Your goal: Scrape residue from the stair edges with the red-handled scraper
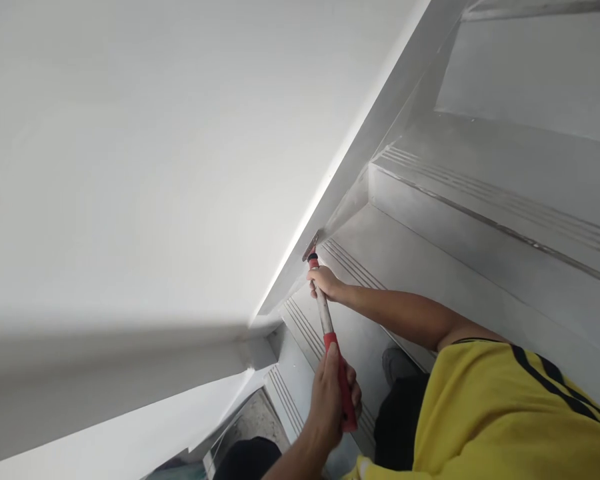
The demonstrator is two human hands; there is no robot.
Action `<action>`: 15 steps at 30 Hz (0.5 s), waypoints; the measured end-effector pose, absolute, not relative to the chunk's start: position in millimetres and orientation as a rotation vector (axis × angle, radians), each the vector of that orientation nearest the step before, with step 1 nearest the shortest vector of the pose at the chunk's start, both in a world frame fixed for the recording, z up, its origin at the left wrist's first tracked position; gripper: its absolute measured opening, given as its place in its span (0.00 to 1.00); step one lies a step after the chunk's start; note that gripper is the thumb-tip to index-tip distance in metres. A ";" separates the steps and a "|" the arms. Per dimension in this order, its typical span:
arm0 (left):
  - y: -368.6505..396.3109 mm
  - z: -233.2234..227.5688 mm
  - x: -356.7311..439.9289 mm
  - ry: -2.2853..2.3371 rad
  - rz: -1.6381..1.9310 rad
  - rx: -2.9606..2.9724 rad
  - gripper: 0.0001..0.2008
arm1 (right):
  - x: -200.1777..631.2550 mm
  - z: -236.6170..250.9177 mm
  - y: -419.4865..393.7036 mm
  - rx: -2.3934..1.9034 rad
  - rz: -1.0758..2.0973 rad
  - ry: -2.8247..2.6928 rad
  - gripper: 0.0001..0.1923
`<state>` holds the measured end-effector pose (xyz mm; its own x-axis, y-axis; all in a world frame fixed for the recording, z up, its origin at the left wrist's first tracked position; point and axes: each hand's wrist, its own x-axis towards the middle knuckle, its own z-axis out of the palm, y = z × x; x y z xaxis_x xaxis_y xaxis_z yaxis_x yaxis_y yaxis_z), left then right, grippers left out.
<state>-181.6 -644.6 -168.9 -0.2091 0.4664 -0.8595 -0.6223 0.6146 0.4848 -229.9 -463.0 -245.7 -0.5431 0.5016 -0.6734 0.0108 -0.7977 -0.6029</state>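
Head cam: both hands, L (330, 393) & R (324, 281), clenched round scraper (326, 320) at skirting (300, 263).

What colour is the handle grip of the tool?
Red, on the tool's grip end in the left hand; the head view shows it.

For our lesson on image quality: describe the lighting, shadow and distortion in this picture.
Head view: soft, even light, no harsh glare; a broad grey shadow band crosses the white wall; lines tilt and bend from the wide lens; the scraper and both hands stay fairly sharp.
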 end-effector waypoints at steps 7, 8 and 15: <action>-646.3 -171.9 -182.9 1.519 1.009 -0.191 0.28 | -232.8 -252.5 -467.6 -1.231 2.422 -0.790 0.07; -646.2 -170.4 -183.5 1.523 0.997 -0.187 0.28 | -233.4 -252.7 -468.5 -1.233 2.427 -0.769 0.07; -645.9 -165.3 -184.8 1.559 0.991 -0.217 0.28 | -237.4 -258.6 -473.6 -1.215 2.471 -0.649 0.07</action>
<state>-184.8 -645.9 -165.3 -0.2679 0.3851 -0.8831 -0.6359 0.6179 0.4624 -237.4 -473.6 -258.6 -0.5916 0.4606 -0.6617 -0.0763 -0.8490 -0.5229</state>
